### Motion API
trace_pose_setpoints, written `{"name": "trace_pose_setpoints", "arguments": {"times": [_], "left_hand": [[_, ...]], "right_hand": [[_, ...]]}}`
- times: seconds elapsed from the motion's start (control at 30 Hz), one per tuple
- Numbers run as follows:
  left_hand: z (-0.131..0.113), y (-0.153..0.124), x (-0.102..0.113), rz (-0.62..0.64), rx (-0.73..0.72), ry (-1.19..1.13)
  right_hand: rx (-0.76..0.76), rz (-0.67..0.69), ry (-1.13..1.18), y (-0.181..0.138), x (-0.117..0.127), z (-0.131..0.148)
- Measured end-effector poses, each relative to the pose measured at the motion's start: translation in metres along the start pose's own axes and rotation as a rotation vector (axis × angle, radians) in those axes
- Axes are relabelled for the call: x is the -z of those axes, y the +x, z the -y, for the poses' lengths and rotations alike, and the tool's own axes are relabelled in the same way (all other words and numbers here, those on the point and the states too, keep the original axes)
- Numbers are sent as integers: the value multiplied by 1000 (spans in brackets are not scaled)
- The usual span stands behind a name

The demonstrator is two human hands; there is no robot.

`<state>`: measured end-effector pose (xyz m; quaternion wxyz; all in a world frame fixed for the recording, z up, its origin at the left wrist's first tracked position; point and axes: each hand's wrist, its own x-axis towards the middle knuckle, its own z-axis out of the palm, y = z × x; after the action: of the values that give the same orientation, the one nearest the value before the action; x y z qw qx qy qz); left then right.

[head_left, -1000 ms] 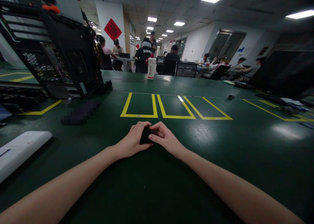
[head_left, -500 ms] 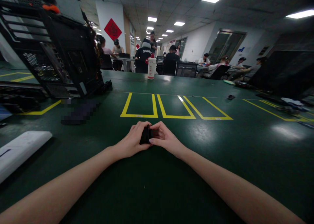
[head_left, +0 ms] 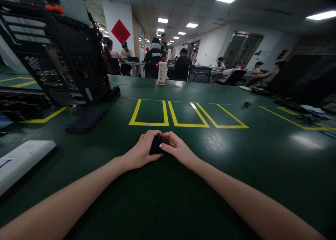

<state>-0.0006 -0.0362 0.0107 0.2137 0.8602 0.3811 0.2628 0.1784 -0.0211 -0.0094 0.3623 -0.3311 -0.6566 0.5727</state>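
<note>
My left hand (head_left: 143,150) is wrapped round a small black cylinder-shaped object (head_left: 155,145), its thumb below and its fingers over the top. The object lies on its side just above the green table (head_left: 157,201), or resting on it; I cannot tell which. At its right end, my right hand (head_left: 176,147) has thumb and curled fingers closed about the rim. Much of the object is covered by both hands, so its exact kind does not show.
Yellow tape outlines (head_left: 149,124) lie just beyond my hands. An open computer case (head_left: 70,61) stands at left, near a white box-like object (head_left: 23,163). A white bottle with a red lid (head_left: 162,73) stands farther back; a small black round piece (head_left: 246,104) lies at right.
My right thumb has moved up along the rim of the black object, and the right hand has turned slightly. The left hand keeps its place.
</note>
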Motion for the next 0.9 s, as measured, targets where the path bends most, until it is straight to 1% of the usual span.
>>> {"name": "trace_pose_setpoints", "arguments": {"times": [0.2, 0.3, 0.5, 0.73, 0.9], "left_hand": [[0, 0, 0, -4, 4, 6], [1, -1, 1, 1, 8, 5], [2, 0, -1, 2, 13, -1], [2, 0, -1, -4, 1, 18], [2, -1, 0, -2, 13, -10]], "right_hand": [[47, 21, 90, -2, 0, 3], [39, 15, 83, -2, -1, 3], [4, -6, -2, 0, 0, 1], [48, 51, 79, 0, 1, -1], [37, 16, 53, -1, 0, 0]]}}
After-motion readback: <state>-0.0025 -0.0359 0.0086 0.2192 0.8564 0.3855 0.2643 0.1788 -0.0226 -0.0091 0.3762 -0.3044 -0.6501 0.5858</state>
